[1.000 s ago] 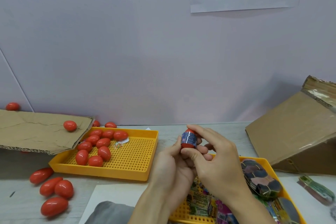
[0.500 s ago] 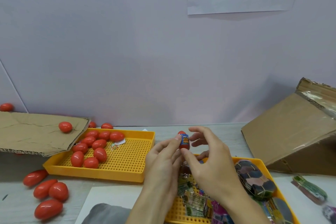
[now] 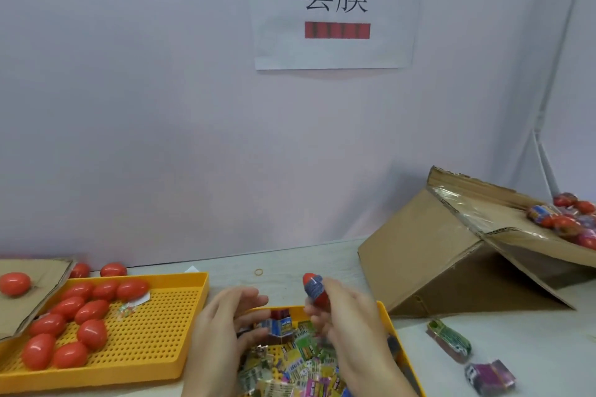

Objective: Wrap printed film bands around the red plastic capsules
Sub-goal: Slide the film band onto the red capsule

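Observation:
My right hand grips a red capsule with a blue printed band around its middle, tilted up above the near yellow tray. That tray holds a heap of loose printed film bands. My left hand hovers beside it with relaxed fingers and holds nothing. Several bare red capsules lie in the left yellow perforated tray. The image is motion-blurred around both hands.
A tilted cardboard box at the right carries several banded capsules on its flap. Bundled film packs lie on the table at the right. A cardboard sheet with one capsule sits far left. A rubber band lies by the wall.
My left hand has let go of the banded capsule and dropped away to the left. My right hand now carries the capsule alone, shifted to the right. The camera has tilted up.

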The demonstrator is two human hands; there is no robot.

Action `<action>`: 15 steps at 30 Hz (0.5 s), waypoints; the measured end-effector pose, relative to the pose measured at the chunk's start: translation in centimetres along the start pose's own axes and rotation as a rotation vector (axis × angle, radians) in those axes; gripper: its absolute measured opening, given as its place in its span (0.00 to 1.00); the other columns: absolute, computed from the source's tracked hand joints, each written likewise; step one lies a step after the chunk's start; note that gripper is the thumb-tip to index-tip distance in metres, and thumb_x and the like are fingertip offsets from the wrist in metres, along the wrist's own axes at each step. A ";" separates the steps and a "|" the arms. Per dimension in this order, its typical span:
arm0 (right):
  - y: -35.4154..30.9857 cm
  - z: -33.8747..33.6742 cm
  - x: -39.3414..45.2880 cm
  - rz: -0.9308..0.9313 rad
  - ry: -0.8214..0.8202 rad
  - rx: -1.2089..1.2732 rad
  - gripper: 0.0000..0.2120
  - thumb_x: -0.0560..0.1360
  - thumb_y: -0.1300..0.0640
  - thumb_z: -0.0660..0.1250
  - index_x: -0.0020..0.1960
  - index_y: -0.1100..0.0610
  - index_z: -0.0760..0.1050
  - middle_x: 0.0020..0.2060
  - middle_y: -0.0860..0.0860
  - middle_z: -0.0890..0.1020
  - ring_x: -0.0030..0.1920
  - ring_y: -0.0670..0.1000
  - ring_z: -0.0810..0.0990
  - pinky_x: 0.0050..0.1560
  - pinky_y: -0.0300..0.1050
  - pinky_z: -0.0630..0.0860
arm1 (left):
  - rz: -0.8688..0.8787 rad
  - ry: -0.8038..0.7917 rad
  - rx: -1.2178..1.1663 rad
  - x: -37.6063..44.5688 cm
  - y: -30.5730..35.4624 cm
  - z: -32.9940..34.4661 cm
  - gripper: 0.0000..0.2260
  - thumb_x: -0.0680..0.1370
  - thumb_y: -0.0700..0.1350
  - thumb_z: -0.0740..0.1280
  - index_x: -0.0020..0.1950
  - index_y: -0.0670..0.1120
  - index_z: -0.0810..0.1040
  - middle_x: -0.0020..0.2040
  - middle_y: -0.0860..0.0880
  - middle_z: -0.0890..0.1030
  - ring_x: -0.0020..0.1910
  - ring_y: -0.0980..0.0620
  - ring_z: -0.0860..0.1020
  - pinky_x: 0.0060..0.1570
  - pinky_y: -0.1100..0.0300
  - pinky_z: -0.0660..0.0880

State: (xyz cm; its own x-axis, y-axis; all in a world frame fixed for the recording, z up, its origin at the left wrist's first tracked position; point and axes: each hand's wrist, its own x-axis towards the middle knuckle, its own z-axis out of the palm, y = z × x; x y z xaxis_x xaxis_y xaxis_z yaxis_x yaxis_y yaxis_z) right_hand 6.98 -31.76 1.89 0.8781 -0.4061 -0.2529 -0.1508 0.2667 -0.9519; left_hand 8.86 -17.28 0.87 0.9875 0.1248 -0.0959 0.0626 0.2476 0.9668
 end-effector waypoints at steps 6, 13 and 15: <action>-12.6 -3.7 3.0 -0.102 0.045 0.699 0.09 0.79 0.65 0.57 0.49 0.60 0.76 0.36 0.54 0.77 0.31 0.48 0.75 0.25 0.34 0.73 | -0.042 0.010 0.003 -0.1 0.8 0.1 0.11 0.82 0.41 0.61 0.47 0.37 0.80 0.38 0.41 0.85 0.43 0.37 0.81 0.39 0.48 0.77; -12.7 -3.8 2.3 -0.037 0.017 0.578 0.22 0.84 0.53 0.51 0.68 0.70 0.65 0.44 0.66 0.78 0.40 0.59 0.79 0.37 0.44 0.75 | -0.019 0.059 -0.010 0.0 1.8 -0.6 0.10 0.82 0.37 0.60 0.46 0.36 0.80 0.36 0.42 0.85 0.41 0.38 0.81 0.40 0.48 0.78; -8.4 -2.2 1.2 -0.019 0.002 0.412 0.16 0.82 0.60 0.55 0.62 0.69 0.73 0.39 0.62 0.82 0.35 0.55 0.80 0.34 0.42 0.74 | 0.006 0.075 0.022 0.1 2.3 -1.1 0.11 0.82 0.39 0.61 0.46 0.37 0.81 0.37 0.42 0.85 0.41 0.39 0.82 0.39 0.49 0.78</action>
State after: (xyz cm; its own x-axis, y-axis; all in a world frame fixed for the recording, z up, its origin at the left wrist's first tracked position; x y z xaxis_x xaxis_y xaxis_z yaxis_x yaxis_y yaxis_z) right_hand 8.28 -36.41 9.25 0.8779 -0.4162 -0.2369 0.0601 0.5865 -0.8077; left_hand 8.97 -15.63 2.86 0.9744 0.1977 -0.1070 0.0609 0.2258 0.9723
